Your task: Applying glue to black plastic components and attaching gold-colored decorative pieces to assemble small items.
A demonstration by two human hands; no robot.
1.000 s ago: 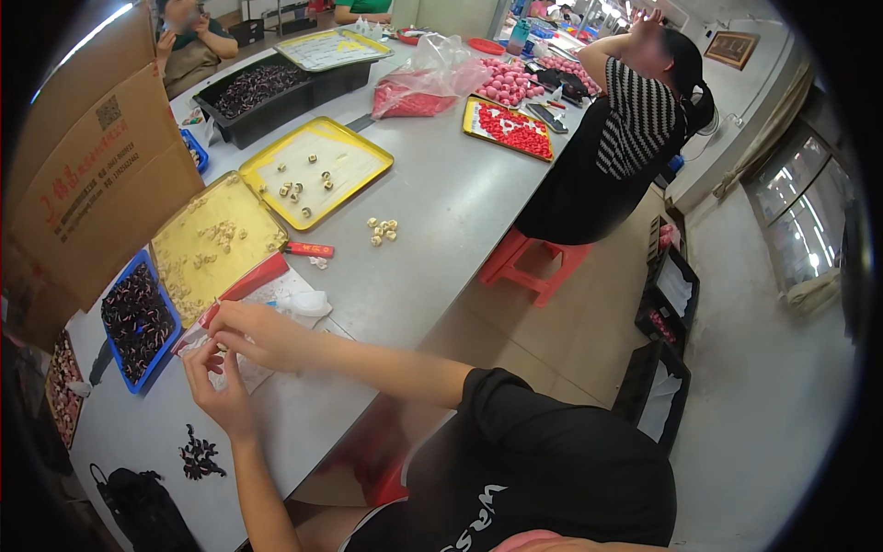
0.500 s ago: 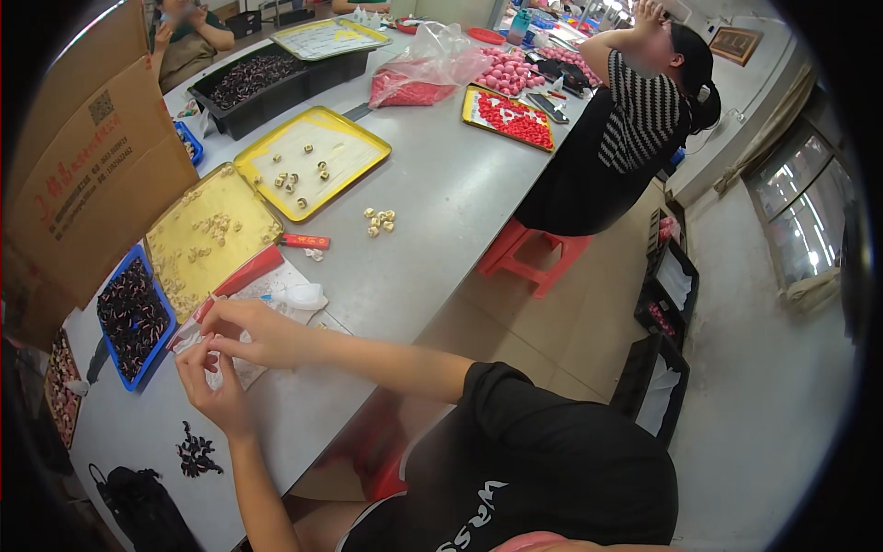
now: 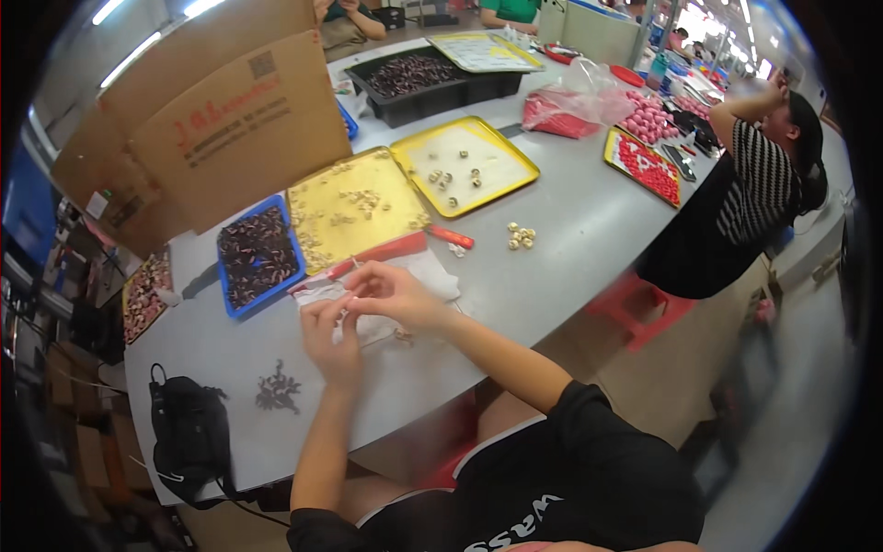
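My left hand (image 3: pixel 331 339) and my right hand (image 3: pixel 401 298) meet above a white cloth or paper (image 3: pixel 432 274) near the table's front edge. Both have thumb and fingers pinched together, fingertips touching. Whatever lies between them is too small and too hidden to name. Just beyond is a red strip (image 3: pixel 391 248) along a yellow tray (image 3: pixel 345 189) strewn with small cream-coloured pieces. A blue tray (image 3: pixel 260 258) full of small dark pieces with pinkish parts stands to the left. Nearer me, a little pile of dark pieces (image 3: pixel 278 390) rests on the tabletop.
A second yellow-rimmed tray (image 3: pixel 504 164), a red marker-like stick (image 3: pixel 451 236) and several gold-and-white pieces (image 3: pixel 521 236) lie further right. Cardboard (image 3: pixel 248 120) stands upright at back left. A black bag (image 3: pixel 190 432) sits front left; a person (image 3: pixel 768 193) sits at the right.
My view has swung left, so the table's contents sit further right in the picture. Both hands remain pinched together over the white cloth or paper.
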